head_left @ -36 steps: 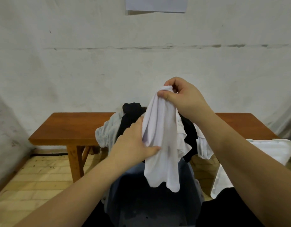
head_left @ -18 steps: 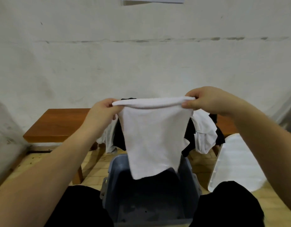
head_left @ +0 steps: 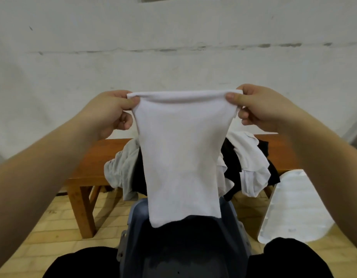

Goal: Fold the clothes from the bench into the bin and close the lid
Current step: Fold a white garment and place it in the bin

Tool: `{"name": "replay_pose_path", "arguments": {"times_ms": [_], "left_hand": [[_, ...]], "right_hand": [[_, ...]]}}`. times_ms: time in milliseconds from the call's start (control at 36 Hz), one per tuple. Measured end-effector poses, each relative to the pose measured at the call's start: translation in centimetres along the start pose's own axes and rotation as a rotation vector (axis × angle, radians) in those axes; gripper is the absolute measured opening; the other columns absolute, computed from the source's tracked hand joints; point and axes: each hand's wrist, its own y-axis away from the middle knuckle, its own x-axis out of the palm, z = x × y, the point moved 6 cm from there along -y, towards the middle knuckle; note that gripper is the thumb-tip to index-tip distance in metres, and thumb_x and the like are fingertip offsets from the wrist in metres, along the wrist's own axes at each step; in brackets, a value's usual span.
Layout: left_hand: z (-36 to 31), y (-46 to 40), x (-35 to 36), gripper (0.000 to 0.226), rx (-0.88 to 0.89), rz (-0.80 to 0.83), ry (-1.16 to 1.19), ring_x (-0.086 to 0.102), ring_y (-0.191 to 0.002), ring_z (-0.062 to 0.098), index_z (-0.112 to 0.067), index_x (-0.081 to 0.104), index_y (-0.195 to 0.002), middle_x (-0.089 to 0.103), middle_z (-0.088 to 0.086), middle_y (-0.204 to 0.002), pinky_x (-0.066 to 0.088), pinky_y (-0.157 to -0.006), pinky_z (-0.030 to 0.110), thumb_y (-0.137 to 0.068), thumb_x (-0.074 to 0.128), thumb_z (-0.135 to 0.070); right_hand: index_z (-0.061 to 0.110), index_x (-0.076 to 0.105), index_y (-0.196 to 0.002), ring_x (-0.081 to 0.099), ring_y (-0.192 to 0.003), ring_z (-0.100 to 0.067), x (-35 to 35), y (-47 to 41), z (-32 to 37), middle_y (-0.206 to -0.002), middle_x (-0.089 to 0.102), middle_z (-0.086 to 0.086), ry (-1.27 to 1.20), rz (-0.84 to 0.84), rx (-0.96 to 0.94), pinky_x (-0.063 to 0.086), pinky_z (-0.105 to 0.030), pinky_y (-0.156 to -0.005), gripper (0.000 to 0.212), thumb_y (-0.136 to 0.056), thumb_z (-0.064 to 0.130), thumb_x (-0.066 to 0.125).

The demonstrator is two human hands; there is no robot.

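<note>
Cloth (head_left: 181,157), white and soft, is hanging flat in the air above the bin (head_left: 193,247), stretched by its top edge between both hands. The left hand (head_left: 108,113) is pinching one upper corner, its fingers (head_left: 133,101) curled tight onto the rolled hem; the right hand (head_left: 258,107) is gripping the other corner the same way, thumb on the near side. Holding it wide and high is letting the fabric drop straight and shed its creases, which I judge is meant to square it before a fold. Its lower edge is dangling just over the open mouth of the bin, so the folded piece would have a short way down. The bin is standing on the floor between the person's knees, dark inside; I cannot tell whether anything is lying in it. Behind the cloth, the bench (head_left: 97,157) is carrying a heap of clothes (head_left: 249,161), white, grey and black, partly spilling over its front edge, still waiting. The lid (head_left: 294,207), pale and off the bin, is leaning at the right, near the bench leg, within easy reach for closing later.
</note>
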Motion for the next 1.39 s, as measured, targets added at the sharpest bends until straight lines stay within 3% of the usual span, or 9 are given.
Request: {"name": "replay_pose_path", "arguments": {"times_ms": [194,361,556,694,917,1000,1111,1250,1389], "left_hand": [[0.4,-7.5,0.9,0.013,-0.074,-0.04,0.039,0.061,-0.051,0.018,-0.011,0.064,-0.102,0.067,0.006,-0.088,0.041,-0.044,0.022,-0.101,0.052,-0.015],[3.0,-14.0,2.3,0.014,-0.142,-0.068,-0.002,0.072,-0.064,0.021,-0.013,0.06,-0.106,0.067,0.008,-0.099,0.046,-0.049,0.022,-0.103,0.047,-0.015],[7.1,-17.7,3.9,0.018,-0.176,-0.115,0.025,0.073,-0.078,0.027,-0.016,0.061,-0.097,0.066,0.011,-0.101,0.057,-0.062,0.031,-0.102,0.045,-0.013],[9.9,-14.2,4.2,0.017,-0.129,-0.097,-0.035,0.067,-0.072,0.015,-0.015,0.065,-0.108,0.064,0.007,-0.097,0.054,-0.056,0.024,-0.101,0.05,-0.018],[12.6,-2.6,4.5,0.017,-0.023,-0.066,-0.274,0.061,-0.086,0.007,-0.038,0.069,-0.103,0.063,-0.014,-0.103,0.049,-0.073,0.024,-0.098,0.057,-0.026],[15.4,0.2,5.2,0.019,-0.024,-0.046,-0.329,0.055,-0.094,-0.001,-0.031,0.072,-0.105,0.057,-0.01,-0.11,0.042,-0.081,0.013,-0.097,0.059,-0.021],[20.1,2.1,6.1,0.019,-0.057,-0.006,-0.391,0.048,-0.093,-0.014,-0.022,0.071,-0.109,0.052,-0.002,-0.11,0.036,-0.077,-0.002,-0.097,0.058,-0.013],[23.7,2.8,7.0,0.024,-0.076,-0.047,-0.35,0.051,-0.091,-0.007,-0.023,0.07,-0.101,0.051,-0.002,-0.109,0.041,-0.078,0.003,-0.096,0.057,-0.003],[26.6,2.7,7.2,0.028,-0.194,-0.104,-0.353,0.055,-0.087,0.002,-0.018,0.072,-0.095,0.056,-0.008,-0.108,0.039,-0.075,0.005,-0.092,0.052,0.002]], "right_hand": [[0.017,0.059,-0.094,0.066,-0.061,-0.007,-1.0,-7.5,-0.2,-0.083,0.065,-0.003,-0.038,-0.09,-0.007,0.054,-0.02,-0.056,0.008,-0.096,0.023,0.065],[0.015,0.059,-0.094,0.067,-0.068,-0.01,-0.6,-14.8,-3.3,-0.093,0.064,-0.005,-0.01,-0.111,0.023,0.059,-0.025,-0.076,0.004,-0.098,0.015,0.058],[0.014,0.06,-0.103,0.069,-0.082,-0.016,0.6,-19.2,-8.1,-0.098,0.065,-0.005,-0.026,-0.158,0.063,0.059,-0.026,-0.082,0.008,-0.097,0.014,0.055],[0.015,0.061,-0.097,0.069,-0.079,-0.014,1.9,-15.9,-10.8,-0.093,0.066,-0.004,-0.105,-0.13,0.065,0.057,-0.027,-0.078,0.007,-0.094,0.01,0.057],[0.012,0.061,-0.09,0.067,-0.086,-0.018,4.4,-3.8,-14.5,-0.083,0.067,0.0,-0.161,-0.121,0.008,0.054,-0.035,-0.087,0.008,-0.094,0.007,0.059],[0.01,0.064,-0.094,0.066,-0.088,-0.016,6.4,0.3,-17.9,-0.087,0.068,0.001,-0.042,-0.092,0.046,0.053,-0.031,-0.085,0.008,-0.093,0.005,0.058],[0.013,0.064,-0.091,0.063,-0.094,-0.02,8.7,3.2,-22.4,-0.097,0.068,0.002,0.023,-0.073,0.089,0.05,-0.029,-0.088,0.017,-0.091,-0.002,0.057],[0.022,0.058,-0.079,0.055,-0.099,0.001,10.6,3.6,-25.3,-0.109,0.059,0.007,0.222,-0.038,0.032,0.042,-0.017,-0.084,0.032,-0.082,-0.01,0.055],[0.023,0.055,-0.086,0.046,-0.109,0.011,10.9,3.3,-26.8,-0.119,0.047,0.013,0.281,-0.059,0.05,0.038,-0.01,-0.087,0.026,-0.085,-0.003,0.059]]}}
